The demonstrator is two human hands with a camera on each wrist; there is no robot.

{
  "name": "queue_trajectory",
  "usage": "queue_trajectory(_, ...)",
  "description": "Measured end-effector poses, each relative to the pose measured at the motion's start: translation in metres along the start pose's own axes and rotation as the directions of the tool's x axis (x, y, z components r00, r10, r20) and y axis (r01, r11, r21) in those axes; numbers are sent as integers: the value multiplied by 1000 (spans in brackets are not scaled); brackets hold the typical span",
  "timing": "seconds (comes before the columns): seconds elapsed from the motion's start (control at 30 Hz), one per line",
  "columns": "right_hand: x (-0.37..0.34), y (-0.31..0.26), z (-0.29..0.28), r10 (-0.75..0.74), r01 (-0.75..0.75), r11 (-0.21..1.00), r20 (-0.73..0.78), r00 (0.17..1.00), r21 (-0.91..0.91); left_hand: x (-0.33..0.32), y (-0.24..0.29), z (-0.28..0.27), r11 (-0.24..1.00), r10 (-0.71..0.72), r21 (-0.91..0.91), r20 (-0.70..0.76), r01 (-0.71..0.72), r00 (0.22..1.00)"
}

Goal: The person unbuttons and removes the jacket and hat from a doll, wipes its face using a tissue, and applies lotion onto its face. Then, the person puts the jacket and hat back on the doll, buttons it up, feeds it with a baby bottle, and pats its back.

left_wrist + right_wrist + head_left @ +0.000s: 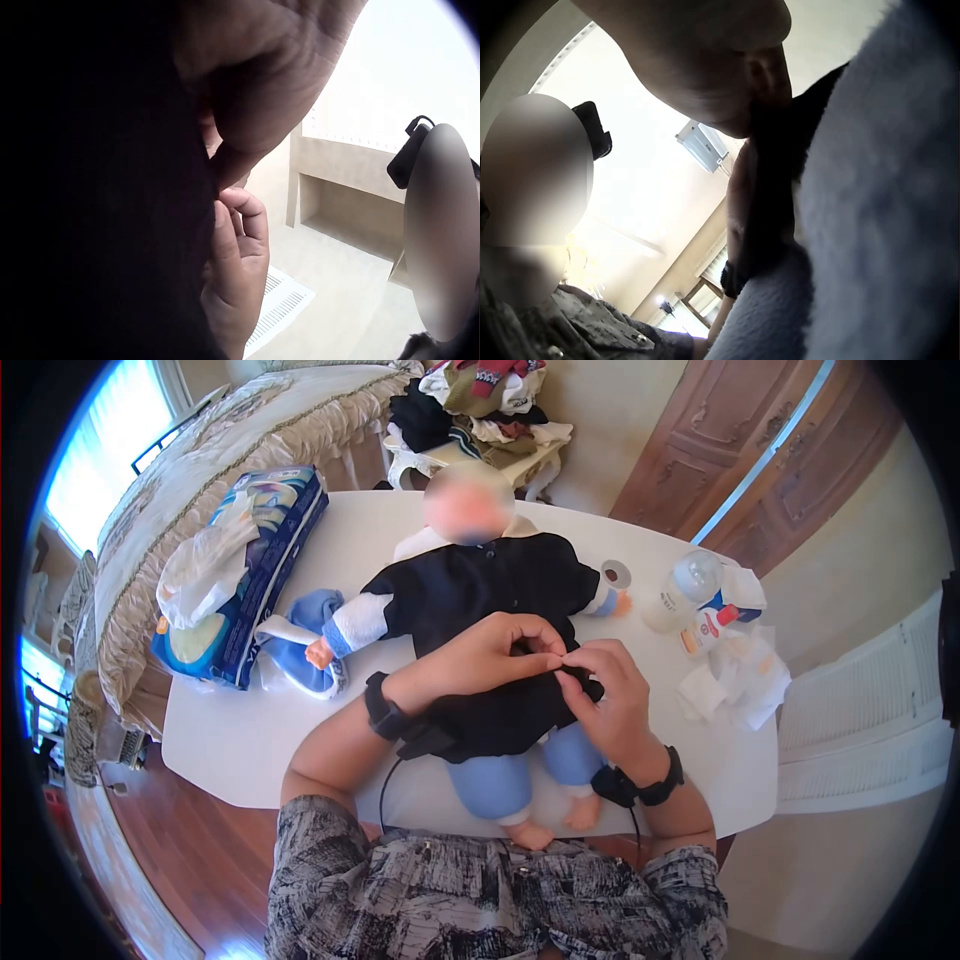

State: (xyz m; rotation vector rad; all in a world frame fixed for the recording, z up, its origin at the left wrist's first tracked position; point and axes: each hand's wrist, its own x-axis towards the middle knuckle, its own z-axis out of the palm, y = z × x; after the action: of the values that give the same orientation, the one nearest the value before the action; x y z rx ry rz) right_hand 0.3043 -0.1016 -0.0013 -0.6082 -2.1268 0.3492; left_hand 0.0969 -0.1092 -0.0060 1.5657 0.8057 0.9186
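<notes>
A doll (487, 785) in a fuzzy blue and white outfit lies on its back on a white table (230, 750), its feet towards the person. Over the outfit it wears a black button-front shirt (450, 595). My left hand (485, 660) pinches the front edge of the shirt low on the doll's belly. Right beside it, my right hand (615, 695) pinches the same edge, and the fingertips of both hands meet there. A small button (515, 603) shows higher up the front. Whatever lies between the fingertips is hidden. In the right wrist view, fuzzy blue cloth (885, 187) fills the right side.
Left of the doll stand a large blue diaper pack (285, 550) and a blue and white cloth piece (315, 645). To the right are a tape roll (615, 573), a baby bottle (692, 580), a red-capped bottle (705, 630) and crumpled tissues (745, 675). Clothes (480, 415) are piled behind.
</notes>
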Motion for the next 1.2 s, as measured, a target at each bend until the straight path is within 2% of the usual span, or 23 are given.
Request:
queue_trajectory(0.03, -2, 0, -1, 5, -5, 1000, 18, 1000, -19, 0, 1, 0, 998, 31, 51, -2, -31, 1000)
queue_trajectory(0.07, -3, -4, -8, 56, -61, 997, 88, 995, 56, -1, 2, 0, 993, 60, 101, -4, -60, 998)
queue_trajectory(0.13, 2, -20, -31, 140, -189, 962, 239, 961, 196, -5, 10, -4, 939, 207, 290, -49, -184, 977)
queue_trajectory(0.17, 2, -23, -45, 203, -313, 896, 335, 920, 315, -8, 17, -6, 892, 278, 387, -59, -235, 959)
queue_trajectory(0.23, 0, -27, -70, 276, -552, 678, 529, 803, 485, -19, 37, -8, 843, 264, 510, -114, -172, 958)
queue_trajectory(0.27, 4, -30, -73, 213, -365, 880, 434, 875, 305, -26, 44, -10, 821, 238, 557, -128, -129, 963)
queue_trajectory(0.3, 4, -25, -72, 190, -288, 941, 430, 883, 175, -33, 51, -12, 794, 213, 602, -140, -88, 967)
queue_trajectory(0.33, 1, -17, -69, 173, -210, 977, 428, 887, 39, -41, 60, -10, 746, 154, 665, -135, -26, 979)
queue_trajectory(0.37, -3, -9, -68, 157, -125, 987, 430, 889, -102, -51, 63, -9, 690, 112, 724, -67, -29, 991)
queue_trajectory(0.4, -6, -3, -66, 122, -51, 986, 466, 877, -161, -62, 64, -7, 626, 68, 779, -5, -39, 998)
queue_trajectory(0.43, -11, 4, -63, 87, -29, 991, 458, 884, -133, -71, 64, -2, 557, 21, 829, 49, -52, 999)
queue_trajectory(0.5, -20, 17, -51, 7, 23, 998, 441, 898, -63, -89, 55, 12, 533, -8, 843, 95, -76, 995)
queue_trajectory(0.6, -26, 28, -36, -8, 38, 997, 409, 912, -67, -97, 42, 20, 527, -36, 848, 94, -61, 995)
queue_trajectory(0.73, -13, 33, -51, 71, -114, 991, 458, 886, 67, -95, 34, 15, 565, -32, 822, 105, -69, 994)
queue_trajectory(0.8, -3, 29, -77, 119, -209, 972, 539, 834, 109, -95, 35, 12, 592, -50, 804, 115, -63, 992)
queue_trajectory(0.9, -25, 50, -90, 1, -175, 977, 820, 573, 121, -97, 36, 5, 650, -85, 757, 154, -62, 984)
queue_trajectory(1.0, -33, 42, -80, 97, -138, 989, 934, 345, -52, -99, 37, -1, 730, -117, 678, 254, -90, 960)
queue_trajectory(1.1, -16, 21, -84, 78, -134, 991, 773, 629, 9, -99, 44, 0, 770, -100, 620, 353, -152, 930)
queue_trajectory(1.2, 11, 0, -83, 35, -167, 979, 712, 701, 116, -101, 56, 3, 761, -56, 620, 360, -194, 931)
